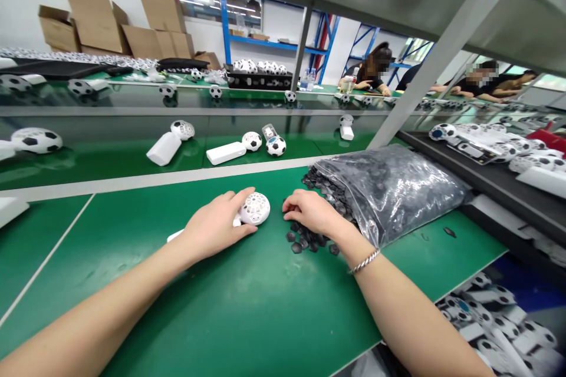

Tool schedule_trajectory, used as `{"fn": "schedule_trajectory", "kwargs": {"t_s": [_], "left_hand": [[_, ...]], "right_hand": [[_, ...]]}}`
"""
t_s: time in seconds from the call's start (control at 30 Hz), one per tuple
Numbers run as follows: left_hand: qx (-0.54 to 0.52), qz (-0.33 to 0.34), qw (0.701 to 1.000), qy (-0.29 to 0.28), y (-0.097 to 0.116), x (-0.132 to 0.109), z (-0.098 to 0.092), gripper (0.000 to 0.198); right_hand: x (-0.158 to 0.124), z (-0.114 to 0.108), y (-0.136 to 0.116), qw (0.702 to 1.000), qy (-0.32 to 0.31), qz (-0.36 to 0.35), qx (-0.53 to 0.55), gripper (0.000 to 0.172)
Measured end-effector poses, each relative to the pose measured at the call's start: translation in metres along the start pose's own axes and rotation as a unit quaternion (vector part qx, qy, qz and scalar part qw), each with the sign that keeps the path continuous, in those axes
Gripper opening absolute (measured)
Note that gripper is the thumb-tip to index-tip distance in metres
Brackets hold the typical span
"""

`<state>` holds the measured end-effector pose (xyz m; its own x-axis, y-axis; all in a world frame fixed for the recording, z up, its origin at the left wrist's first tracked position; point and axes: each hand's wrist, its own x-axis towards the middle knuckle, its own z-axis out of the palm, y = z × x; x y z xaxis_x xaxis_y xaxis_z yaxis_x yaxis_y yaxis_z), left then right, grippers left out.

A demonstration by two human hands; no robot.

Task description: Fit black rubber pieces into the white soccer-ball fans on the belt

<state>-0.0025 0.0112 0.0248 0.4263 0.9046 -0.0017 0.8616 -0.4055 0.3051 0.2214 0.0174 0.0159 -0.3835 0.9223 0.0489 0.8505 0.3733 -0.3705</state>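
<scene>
My left hand is wrapped round a white device whose round perforated head sticks out past the fingers on the green table. My right hand lies just right of it, fingers curled down among small black hexagonal pieces scattered on the table. These pieces spill from a clear plastic bag full of them, lying directly right of that hand. A silver bracelet sits on my right wrist.
On the belt beyond lie several white devices with football-patterned heads. A grey post rises at the right. A dark tray of parts lies right, a bin of devices below. Other people sit at the far right.
</scene>
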Motion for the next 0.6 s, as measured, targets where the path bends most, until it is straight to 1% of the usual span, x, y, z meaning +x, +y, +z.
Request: {"fn": "schedule_trajectory", "kwargs": {"t_s": [0.1, 0.2, 0.27, 0.4, 0.43, 0.5, 0.57, 0.6], "left_hand": [[-0.016, 0.008, 1.000, 0.002, -0.002, -0.001, -0.001, 0.068], [-0.033, 0.022, 0.999, -0.005, -0.003, -0.003, -0.002, 0.067], [-0.041, 0.028, 0.999, -0.009, -0.002, -0.004, -0.002, 0.066], [-0.038, 0.018, 0.999, -0.013, 0.000, -0.005, -0.001, 0.065], [-0.035, 0.014, 0.999, -0.014, 0.000, -0.005, -0.001, 0.066], [-0.030, 0.008, 0.999, -0.016, 0.002, -0.005, -0.001, 0.066], [-0.026, 0.004, 1.000, -0.016, 0.003, -0.005, -0.001, 0.066], [-0.025, 0.003, 1.000, -0.015, 0.003, -0.005, -0.001, 0.066]], "right_hand": [[-0.001, 0.002, -0.002, 1.000, -0.018, 0.010, 0.012, 0.001], [-0.004, 0.000, -0.001, 0.997, -0.036, 0.027, 0.059, 0.014], [-0.005, -0.002, 0.001, 0.997, -0.041, 0.027, 0.061, 0.017], [-0.007, -0.006, 0.003, 0.998, -0.060, 0.014, 0.032, 0.005], [-0.006, -0.007, 0.002, 0.998, -0.051, 0.011, 0.032, 0.006], [-0.006, -0.008, -0.001, 0.999, -0.002, -0.011, 0.045, 0.007], [-0.006, -0.008, -0.007, 0.994, 0.059, -0.051, 0.076, 0.005], [-0.006, -0.007, -0.011, 0.989, 0.077, -0.075, 0.097, 0.004]]}}
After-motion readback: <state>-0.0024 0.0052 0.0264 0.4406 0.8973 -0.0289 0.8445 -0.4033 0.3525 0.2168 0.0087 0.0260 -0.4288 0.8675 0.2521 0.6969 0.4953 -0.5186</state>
